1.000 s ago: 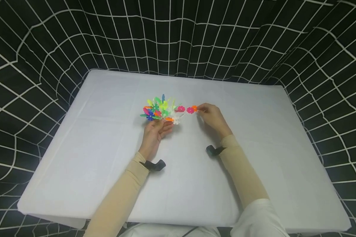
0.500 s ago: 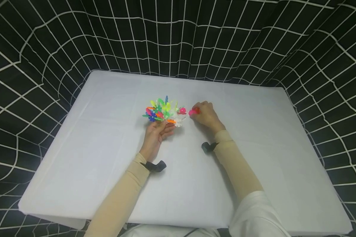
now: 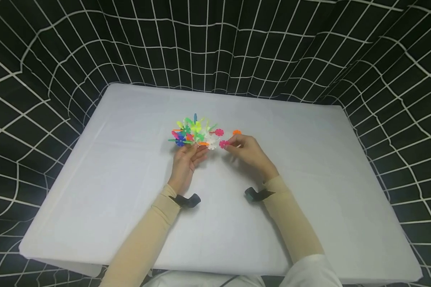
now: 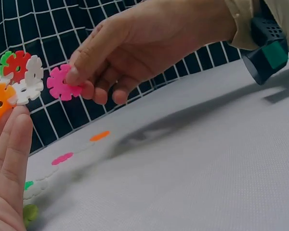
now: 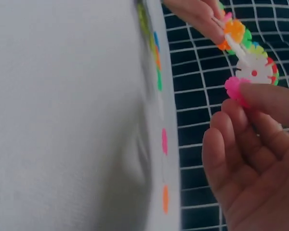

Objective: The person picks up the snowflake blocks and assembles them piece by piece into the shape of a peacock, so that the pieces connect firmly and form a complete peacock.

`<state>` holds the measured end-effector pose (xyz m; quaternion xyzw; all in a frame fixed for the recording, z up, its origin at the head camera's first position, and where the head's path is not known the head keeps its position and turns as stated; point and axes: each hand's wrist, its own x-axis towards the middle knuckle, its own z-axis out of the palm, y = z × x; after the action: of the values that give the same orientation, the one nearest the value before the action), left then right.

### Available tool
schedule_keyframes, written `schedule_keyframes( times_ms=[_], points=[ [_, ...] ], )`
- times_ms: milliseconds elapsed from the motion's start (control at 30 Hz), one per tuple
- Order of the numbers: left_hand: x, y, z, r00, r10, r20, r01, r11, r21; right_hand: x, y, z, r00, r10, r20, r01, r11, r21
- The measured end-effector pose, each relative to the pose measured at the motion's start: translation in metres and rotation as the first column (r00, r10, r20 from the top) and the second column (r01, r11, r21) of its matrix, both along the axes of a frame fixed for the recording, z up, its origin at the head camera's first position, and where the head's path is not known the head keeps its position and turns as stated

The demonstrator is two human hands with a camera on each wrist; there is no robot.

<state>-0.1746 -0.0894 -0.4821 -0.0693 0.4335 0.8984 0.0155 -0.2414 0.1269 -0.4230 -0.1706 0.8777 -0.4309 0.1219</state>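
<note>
My left hand (image 3: 184,164) holds a many-coloured cluster of interlocking flower-shaped plastic discs (image 3: 197,129), its thumb at the cluster's near side. In the right wrist view, a white disc (image 5: 253,72) on the cluster faces my right hand (image 5: 255,159). Between thumb and forefinger, that hand pinches a pink flower disc (image 4: 62,83). A small gap separates the pink disc from the cluster's white disc (image 4: 26,91) in the left wrist view. Both are raised above the table there. My right hand's other fingers are loosely bent.
Loose discs lie flat on the white-covered table (image 3: 309,179): a pink one (image 3: 219,132) just right of the cluster and an orange one (image 3: 237,132) behind my right hand. Several more show below in the left wrist view. A dark curtain with white grid lines (image 3: 208,48) surrounds the table.
My right hand has picked up the pink disc from beside the orange one and brought it left and nearer me, toward the cluster. My left hand stays almost still with the cluster.
</note>
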Motion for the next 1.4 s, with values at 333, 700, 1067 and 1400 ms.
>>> schedule_keyframes(
  times_ms=[333, 700, 1067, 1400],
  points=[
    [0.001, 0.001, -0.003, 1.0, 0.006, 0.005, -0.006, 1.0, 0.012, 0.012, -0.003, -0.003, 0.99, 0.068, -0.122, -0.072, 0.997, -0.03],
    [0.001, 0.003, -0.002, 1.0, -0.011, -0.017, 0.01, 1.0, -0.018, 0.015, -0.004, -0.005, 0.947, 0.102, -0.304, -0.107, 0.994, 0.001],
    [0.001, 0.002, -0.001, 1.0, -0.014, -0.019, 0.013, 0.997, -0.07, 0.02, -0.008, 0.0, 0.924, 0.109, -0.366, -0.082, 0.993, 0.088],
    [0.001, -0.001, 0.001, 0.999, -0.036, -0.008, 0.035, 0.998, -0.061, 0.021, -0.009, -0.003, 0.915, 0.098, -0.391, -0.074, 0.994, 0.076]
  ],
)
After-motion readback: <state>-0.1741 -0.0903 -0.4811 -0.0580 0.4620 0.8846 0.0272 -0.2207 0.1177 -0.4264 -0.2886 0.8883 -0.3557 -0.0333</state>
